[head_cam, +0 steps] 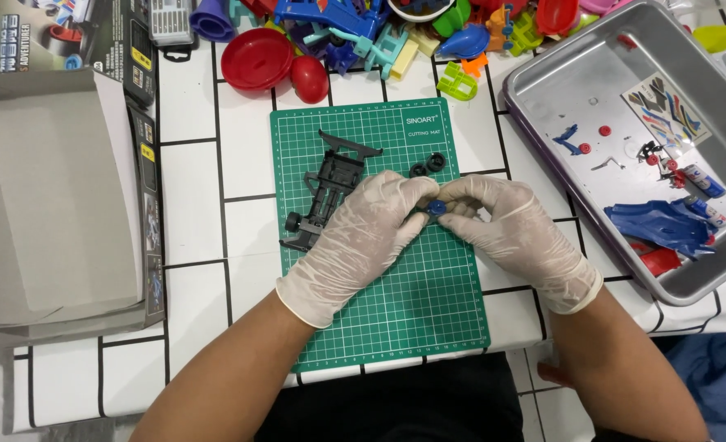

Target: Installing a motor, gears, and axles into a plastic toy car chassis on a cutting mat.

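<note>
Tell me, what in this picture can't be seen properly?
- Blue wheel, head view: mostly hidden by the fingertips of the left hand and right hand.
- Black chassis: its near end lies under the left hand.
- Toy pile: cut off by the top edge.
- Tray bits: too small.

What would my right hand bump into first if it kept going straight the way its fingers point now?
The right hand points left, toward the left hand. Both pinch a small blue wheel, so it would likely meet the left hand's fingertips at once, then the black chassis.
</note>
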